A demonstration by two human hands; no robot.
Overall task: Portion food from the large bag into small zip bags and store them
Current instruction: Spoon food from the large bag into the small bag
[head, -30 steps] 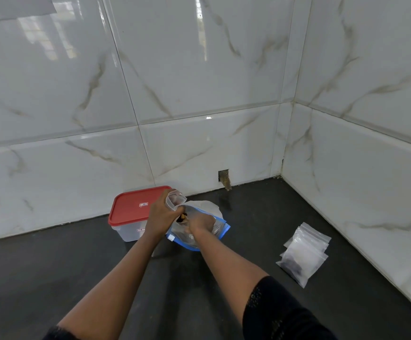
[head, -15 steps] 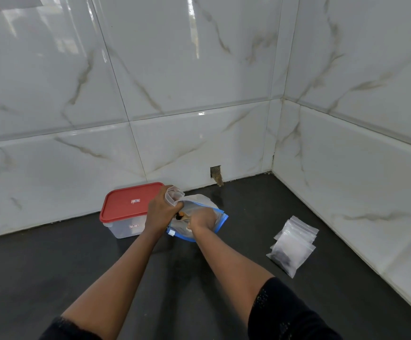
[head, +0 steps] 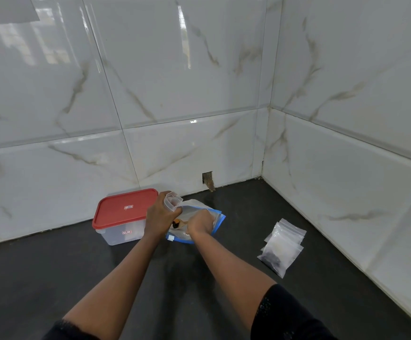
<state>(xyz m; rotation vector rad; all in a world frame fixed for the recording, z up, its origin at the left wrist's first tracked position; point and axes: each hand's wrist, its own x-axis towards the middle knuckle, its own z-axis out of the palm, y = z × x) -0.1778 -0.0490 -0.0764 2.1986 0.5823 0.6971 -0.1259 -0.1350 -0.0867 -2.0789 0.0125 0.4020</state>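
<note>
The large clear bag [head: 214, 217] with a blue zip edge lies on the dark counter, its mouth facing me. My right hand [head: 199, 223] is inside the mouth, fingers closed around something I cannot make out. A dark and orange piece of food [head: 175, 223] shows just left of it. My left hand [head: 160, 217] holds a small clear zip bag [head: 172, 201] upright with its mouth open, right above the large bag's opening. A clear storage box with a red lid [head: 126, 208], closed, stands directly left of my left hand.
A stack of small clear zip bags [head: 283, 244] lies to the right on the dark counter [head: 77, 278]. White marble-look tiled walls [head: 346, 192] meet in a corner behind and to the right. A small hole [head: 208, 179] sits in the back wall at counter level.
Both hands stay at the large bag's mouth. My left hand with the small bag has tilted slightly; the right hand remains inside the large bag. The view has shifted a little.
</note>
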